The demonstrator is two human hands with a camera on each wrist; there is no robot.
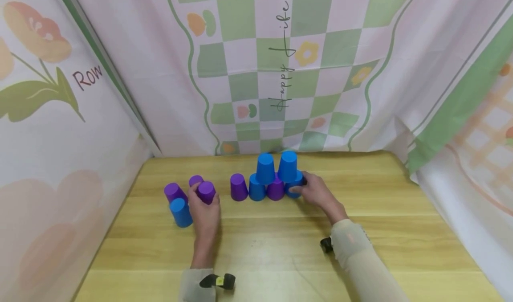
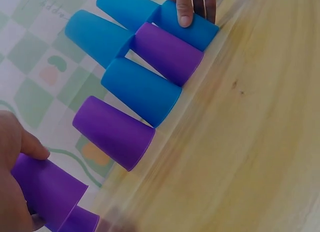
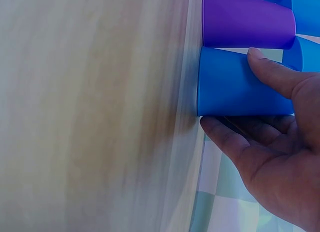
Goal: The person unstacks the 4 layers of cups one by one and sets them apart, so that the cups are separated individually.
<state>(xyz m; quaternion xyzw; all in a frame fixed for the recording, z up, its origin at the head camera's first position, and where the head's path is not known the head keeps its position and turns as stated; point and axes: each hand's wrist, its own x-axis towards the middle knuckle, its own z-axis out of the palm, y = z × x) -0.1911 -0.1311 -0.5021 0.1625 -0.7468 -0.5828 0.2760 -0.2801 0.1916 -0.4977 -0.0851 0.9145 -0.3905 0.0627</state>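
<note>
My left hand [image 1: 205, 217] grips an upside-down purple cup [image 1: 206, 191], thumb and fingers on its sides; whether it touches the table cannot be told. Close by stand a blue cup [image 1: 181, 213], a purple cup [image 1: 173, 192] and a partly hidden purple cup [image 1: 196, 180]. My right hand [image 1: 318, 190] holds the blue cup [image 3: 235, 86] at the right end of a row, thumb on its near side, fingers along its outer side. Left of it are a purple cup [image 1: 275, 189] and a blue cup [image 1: 257, 188]. Two blue cups [image 1: 265, 168] rest on top, bridging these three.
A single purple cup [image 1: 238, 187] stands at the row's left end, beside the stacked cups. The wooden table [image 1: 264, 257] meets a checked curtain [image 1: 272, 70] at the back. Patterned curtains [image 1: 48, 168] hang at both sides. Each sleeve bears a black strap [image 1: 218, 281].
</note>
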